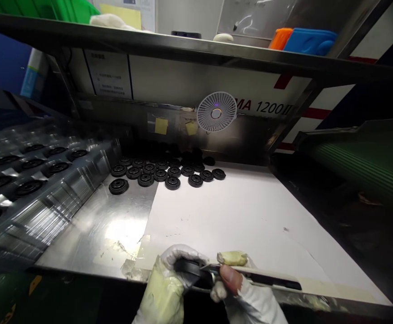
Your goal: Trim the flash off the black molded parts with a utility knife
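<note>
My left hand (169, 279), in a white glove with yellowish tape around the wrist, is closed on a black round part (188, 267) at the table's front edge. My right hand (250, 297) wears a white glove with the thumb tip bare, and a yellowish covering shows on one finger. It grips a knife (211, 268), whose thin metal blade meets the black part's right side. A dark, pale-edged length, seemingly the handle, sticks out to the right. Farther back, several ribbed black round parts (172, 182) lie in a loose group.
Stacked clear plastic trays (57, 216) with black parts in their pockets stand at left. White paper (230, 211) covers much of the metal table (115, 220). A small fan (216, 112) is at the back, below a shelf (169, 45) bearing orange and blue containers (309, 41).
</note>
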{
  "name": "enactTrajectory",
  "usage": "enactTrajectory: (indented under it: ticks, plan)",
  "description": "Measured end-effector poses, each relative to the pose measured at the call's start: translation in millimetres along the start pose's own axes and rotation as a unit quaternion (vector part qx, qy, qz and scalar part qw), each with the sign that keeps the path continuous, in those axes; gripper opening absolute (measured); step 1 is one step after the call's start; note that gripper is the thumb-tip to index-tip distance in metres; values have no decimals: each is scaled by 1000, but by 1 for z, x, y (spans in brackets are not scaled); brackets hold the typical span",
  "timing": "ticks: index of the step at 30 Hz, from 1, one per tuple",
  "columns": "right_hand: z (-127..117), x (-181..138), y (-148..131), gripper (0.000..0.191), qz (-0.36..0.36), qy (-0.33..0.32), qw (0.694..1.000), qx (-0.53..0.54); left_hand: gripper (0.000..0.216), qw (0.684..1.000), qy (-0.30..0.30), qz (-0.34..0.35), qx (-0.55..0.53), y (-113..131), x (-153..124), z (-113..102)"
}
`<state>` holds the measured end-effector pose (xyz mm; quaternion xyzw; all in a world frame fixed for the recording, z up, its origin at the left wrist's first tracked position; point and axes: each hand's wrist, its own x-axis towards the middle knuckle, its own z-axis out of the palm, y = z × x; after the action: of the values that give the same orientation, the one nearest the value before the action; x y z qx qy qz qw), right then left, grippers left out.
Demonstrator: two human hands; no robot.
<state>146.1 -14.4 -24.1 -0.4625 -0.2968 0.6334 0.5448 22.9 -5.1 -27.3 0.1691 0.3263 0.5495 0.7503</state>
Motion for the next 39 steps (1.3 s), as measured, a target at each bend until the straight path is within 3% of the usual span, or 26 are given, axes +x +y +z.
enactTrajectory:
  ticks: [7, 19, 25, 33, 36, 39]
  plan:
    - [-9, 5, 10, 26, -33, 7, 991, -129, 19, 999, 42, 0, -17, -3, -3, 4]
    - [-5, 3, 11, 28, -39, 28, 993, -111, 25, 999, 33, -16, -14, -2, -6, 6]
    - [-10, -5, 5, 22, 9, -23, 994, -108, 31, 998, 61, -26, 3, 1, -7, 4]
    - [-4, 1, -23, 27, 11, -60, 995, -85, 25, 994, -88, -61, 7, -6, -5, -11]
    - [1, 3, -31, 25, 6, -98, 994, -56, 23, 992, -107, -43, 47, -7, -6, -18]
    - [2, 2, -32, 19, 11, -127, 990, -62, 23, 990, -82, -54, 99, -4, -10, -18]
